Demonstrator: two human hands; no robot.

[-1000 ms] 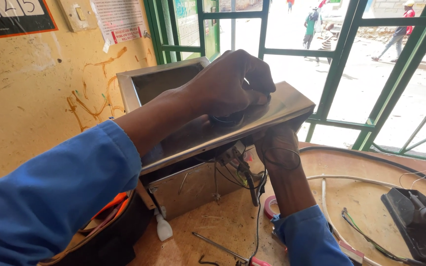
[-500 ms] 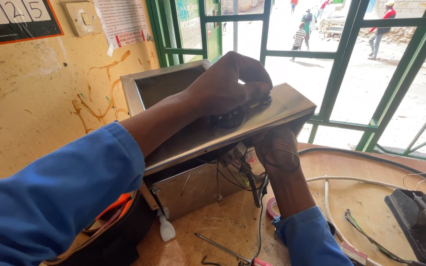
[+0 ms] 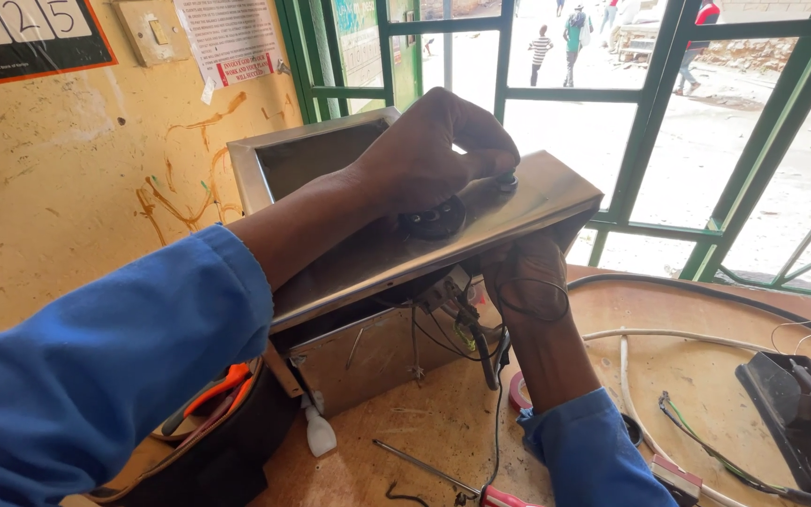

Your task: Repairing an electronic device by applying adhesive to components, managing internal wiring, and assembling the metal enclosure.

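Head view, everything placed off the steel box on the worktop.

My left hand sits on top of the tilted steel panel above the box, grip curled shut over a black knob on the panel face, fingertips at a second small knob just beyond. Panel slopes up toward the window side, low edge over the box's open top.

My right hand is under the panel's raised end, right beside the box. Fingers go up behind the metal, so can't tell if that grip is spread or pinching. A thin black wire loops over the back of that hand. More black wires hang from under the panel down the box front.

In front of the box: a screwdriver w/ red handle flat on the worktop. Left of the box: black tool bag w/ orange-handled pliers. Right of the box, well apart: white cable & a black tray.
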